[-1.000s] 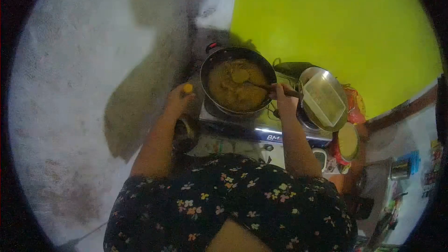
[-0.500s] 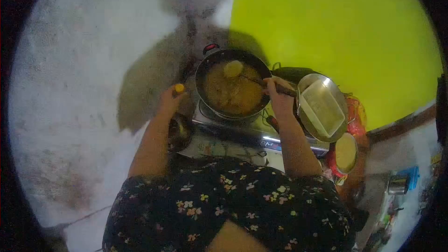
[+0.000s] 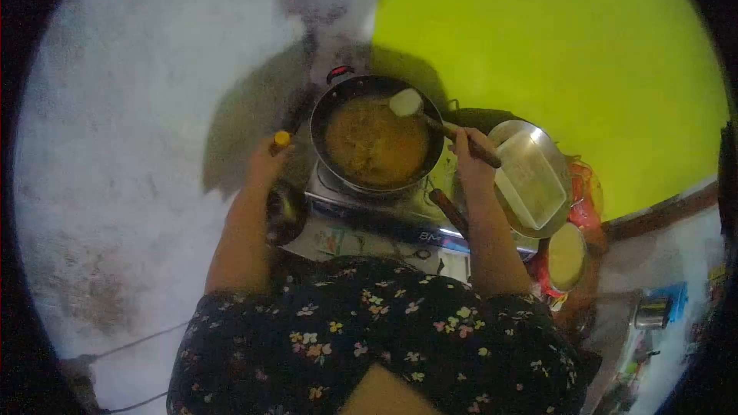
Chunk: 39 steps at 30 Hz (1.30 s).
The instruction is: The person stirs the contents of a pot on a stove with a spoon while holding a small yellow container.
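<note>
On the stove stands a dark wok with yellow-brown liquid food in it. My right hand is closed round the dark handle of a ladle, whose pale round head is over the far right part of the wok. Left of the wok, my left hand grips a small container with a yellow cap; the fingers hide most of its body.
To the right, a metal pan holds a white rectangular tray. Near it are a red bag and a round, pale-topped container. A dark round pot sits left of the stove. Walls rise behind.
The ladle has moved right and up towards the wok's far right rim, and my right hand has shifted right with it. My left hand with the yellow-capped container appears slightly further left.
</note>
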Each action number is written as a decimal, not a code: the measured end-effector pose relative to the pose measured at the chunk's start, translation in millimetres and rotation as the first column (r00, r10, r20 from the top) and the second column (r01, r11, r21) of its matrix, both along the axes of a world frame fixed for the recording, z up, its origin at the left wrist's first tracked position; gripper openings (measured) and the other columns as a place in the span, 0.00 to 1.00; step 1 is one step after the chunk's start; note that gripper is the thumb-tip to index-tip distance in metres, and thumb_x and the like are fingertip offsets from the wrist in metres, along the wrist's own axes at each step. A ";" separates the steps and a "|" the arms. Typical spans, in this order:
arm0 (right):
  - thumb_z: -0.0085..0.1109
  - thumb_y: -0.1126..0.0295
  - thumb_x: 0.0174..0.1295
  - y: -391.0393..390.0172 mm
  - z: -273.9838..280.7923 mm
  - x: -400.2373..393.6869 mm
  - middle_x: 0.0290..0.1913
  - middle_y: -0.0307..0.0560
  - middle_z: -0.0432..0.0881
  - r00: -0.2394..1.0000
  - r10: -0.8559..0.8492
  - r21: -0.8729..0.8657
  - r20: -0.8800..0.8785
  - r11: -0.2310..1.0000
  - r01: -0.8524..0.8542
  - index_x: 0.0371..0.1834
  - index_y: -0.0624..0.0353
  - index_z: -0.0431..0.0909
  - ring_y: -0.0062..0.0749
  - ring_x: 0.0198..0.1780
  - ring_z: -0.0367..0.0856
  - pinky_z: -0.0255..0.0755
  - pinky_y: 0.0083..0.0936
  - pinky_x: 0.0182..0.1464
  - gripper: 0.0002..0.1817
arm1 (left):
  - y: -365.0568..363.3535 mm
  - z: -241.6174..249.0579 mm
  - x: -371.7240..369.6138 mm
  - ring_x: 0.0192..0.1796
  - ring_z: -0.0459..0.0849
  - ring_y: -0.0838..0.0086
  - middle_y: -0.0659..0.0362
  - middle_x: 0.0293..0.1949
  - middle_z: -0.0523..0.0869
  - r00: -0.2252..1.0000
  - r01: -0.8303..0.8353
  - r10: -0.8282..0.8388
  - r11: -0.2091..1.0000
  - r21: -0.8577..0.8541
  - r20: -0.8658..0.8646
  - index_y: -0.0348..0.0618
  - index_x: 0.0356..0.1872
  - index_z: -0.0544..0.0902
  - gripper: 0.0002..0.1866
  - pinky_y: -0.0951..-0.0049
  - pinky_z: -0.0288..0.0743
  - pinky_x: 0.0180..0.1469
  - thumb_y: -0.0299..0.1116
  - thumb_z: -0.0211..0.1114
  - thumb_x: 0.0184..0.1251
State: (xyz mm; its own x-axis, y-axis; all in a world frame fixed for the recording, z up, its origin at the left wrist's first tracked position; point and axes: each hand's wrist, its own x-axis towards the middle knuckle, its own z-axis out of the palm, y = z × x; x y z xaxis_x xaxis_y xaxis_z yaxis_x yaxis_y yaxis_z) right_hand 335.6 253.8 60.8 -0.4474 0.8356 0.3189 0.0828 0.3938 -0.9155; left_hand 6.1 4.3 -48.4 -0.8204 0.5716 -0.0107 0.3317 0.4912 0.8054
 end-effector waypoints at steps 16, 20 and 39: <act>0.55 0.62 0.68 4.2 -15.4 17.2 0.32 0.49 0.85 0.986 -0.004 -0.177 0.166 0.984 0.034 0.40 0.65 0.81 0.30 0.32 0.85 0.78 0.28 0.38 0.15 | 5.9 12.6 8.8 0.53 0.82 0.63 0.51 0.50 0.85 0.991 -0.082 0.068 0.990 -0.118 -0.113 0.39 0.57 0.78 0.30 0.62 0.73 0.59 0.47 0.74 0.57; 0.55 0.63 0.68 14.9 -30.9 19.9 0.32 0.49 0.85 0.991 -0.003 -0.144 0.132 0.989 0.022 0.40 0.65 0.81 0.29 0.31 0.85 0.78 0.27 0.37 0.15 | 1.3 23.2 17.9 0.54 0.82 0.62 0.51 0.50 0.85 0.996 -0.031 0.028 0.999 -0.036 -0.080 0.39 0.57 0.79 0.31 0.62 0.72 0.59 0.47 0.73 0.57; 0.57 0.71 0.66 -21.0 -2.7 -2.3 0.32 0.45 0.84 0.980 0.197 0.117 0.007 0.973 -0.197 0.37 0.63 0.83 0.29 0.34 0.84 0.77 0.23 0.39 0.07 | 5.6 -5.4 -0.4 0.60 0.78 0.55 0.48 0.58 0.80 0.999 -0.025 0.027 0.998 -0.058 0.041 0.42 0.63 0.74 0.32 0.58 0.70 0.61 0.48 0.68 0.62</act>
State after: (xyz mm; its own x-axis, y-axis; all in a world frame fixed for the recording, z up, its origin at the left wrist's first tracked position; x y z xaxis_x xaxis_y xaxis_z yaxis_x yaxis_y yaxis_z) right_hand 333.3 232.8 58.2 -0.5977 0.6881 0.4114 -0.0114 0.5058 -0.8626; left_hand 5.7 9.9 -53.8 -0.8330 0.5478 -0.0774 0.2850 0.5448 0.7887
